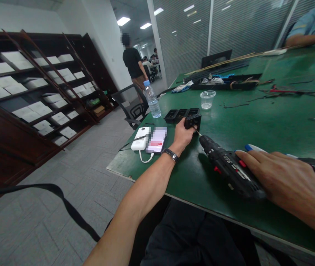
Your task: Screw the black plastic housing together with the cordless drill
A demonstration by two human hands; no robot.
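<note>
My left hand grips a small black plastic box standing on the green table. My right hand lies over the body of a black power screwdriver with red buttons. Its thin bit points at the box and reaches its near face. A watch sits on my left wrist. A row of similar black boxes lies just behind the held one.
A phone and white power bank lie near the table's left corner, beside a water bottle. A clear plastic cup, a black tray and loose wires sit farther back. A person stands by the shelves; another's arm rests at far right.
</note>
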